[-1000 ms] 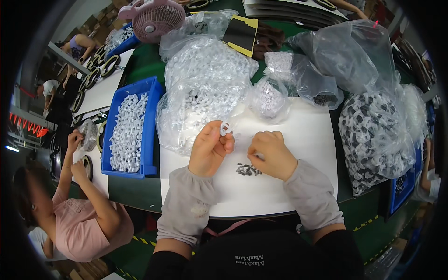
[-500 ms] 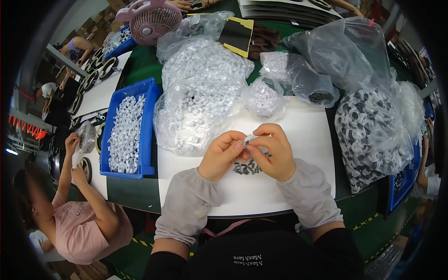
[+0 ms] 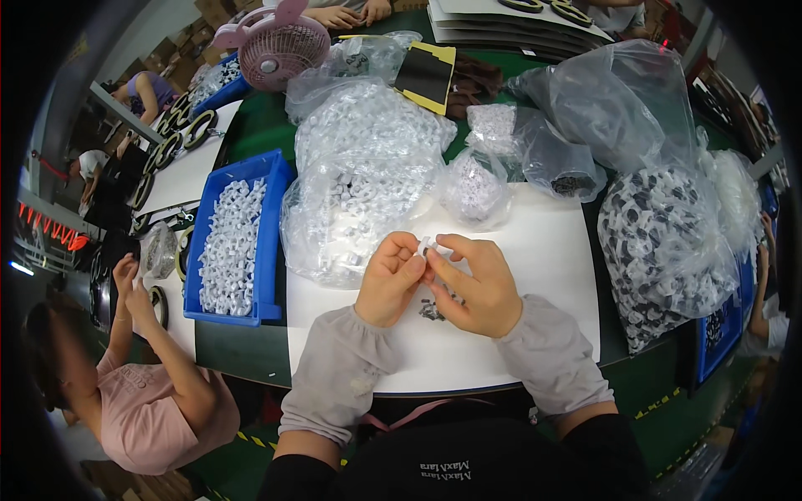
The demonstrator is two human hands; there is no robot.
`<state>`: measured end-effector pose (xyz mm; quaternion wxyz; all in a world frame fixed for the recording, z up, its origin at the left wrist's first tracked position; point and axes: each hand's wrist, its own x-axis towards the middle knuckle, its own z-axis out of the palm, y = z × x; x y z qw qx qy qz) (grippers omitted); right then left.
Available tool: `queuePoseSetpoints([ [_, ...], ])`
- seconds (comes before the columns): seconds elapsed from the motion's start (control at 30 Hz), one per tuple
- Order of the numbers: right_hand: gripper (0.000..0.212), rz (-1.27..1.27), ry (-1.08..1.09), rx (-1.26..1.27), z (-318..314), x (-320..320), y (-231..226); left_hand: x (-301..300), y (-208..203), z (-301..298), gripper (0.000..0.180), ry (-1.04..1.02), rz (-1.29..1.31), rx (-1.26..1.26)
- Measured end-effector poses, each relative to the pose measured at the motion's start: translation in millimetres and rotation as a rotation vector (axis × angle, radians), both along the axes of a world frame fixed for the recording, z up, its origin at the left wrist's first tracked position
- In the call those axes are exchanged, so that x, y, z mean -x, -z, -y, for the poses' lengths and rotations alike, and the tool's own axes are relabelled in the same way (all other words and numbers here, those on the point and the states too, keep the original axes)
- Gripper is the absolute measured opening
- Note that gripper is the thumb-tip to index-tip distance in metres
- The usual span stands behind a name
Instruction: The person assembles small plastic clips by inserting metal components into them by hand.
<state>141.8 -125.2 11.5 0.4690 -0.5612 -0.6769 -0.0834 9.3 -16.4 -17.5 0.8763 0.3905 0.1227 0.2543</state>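
Above the white board [image 3: 535, 351], my left hand [image 3: 388, 282] and my right hand [image 3: 483, 285] meet at the fingertips. Between them is a small white plastic part [image 3: 426, 245] with a dark spot on it. The left thumb and fingers pinch it from one side, while the right thumb and forefinger press against it from the other. Fingers cover much of the part, so its full shape is hidden. Small dark grey pieces [image 3: 431, 311] lie loose on the board just below my hands, partly covered by the right one.
Left stands a blue bin [image 3: 276, 242] of white parts. Beyond my hands lie a large clear bag [image 3: 368, 167] of white parts and a smaller bag [image 3: 474, 190]. A bulging bag [image 3: 660, 250] sits right. A pink fan [image 3: 280, 50] stands far left; a co-worker [image 3: 159, 401] sits left.
My right hand has turned and shifted down and left, covering more of the dark pieces. The white part has moved slightly left between my fingertips. The whole view has shifted a little.
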Motion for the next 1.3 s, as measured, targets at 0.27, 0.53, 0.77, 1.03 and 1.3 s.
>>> queuePoseSetpoints([
  [0.27,0.051,-0.031,-0.042,0.014,0,-2,2,3,-2,-3,0.023,-0.011,-0.052,-0.080],
  [0.53,0.043,-0.102,0.021,0.058,-3,-8,3,4,-3,-7,0.022,0.056,0.046,-0.046],
  [0.77,0.011,-0.125,0.078,0.225,-14,-28,42,7,-9,-15,0.033,0.018,0.203,0.093],
  [1.03,0.003,-0.477,0.166,0.484,-11,-15,33,3,-7,-6,0.035,0.129,0.077,-0.023],
  [1.3,0.010,-0.942,-0.145,0.124,-1,-2,12,0,2,-6,0.024,0.195,0.078,-0.070],
])
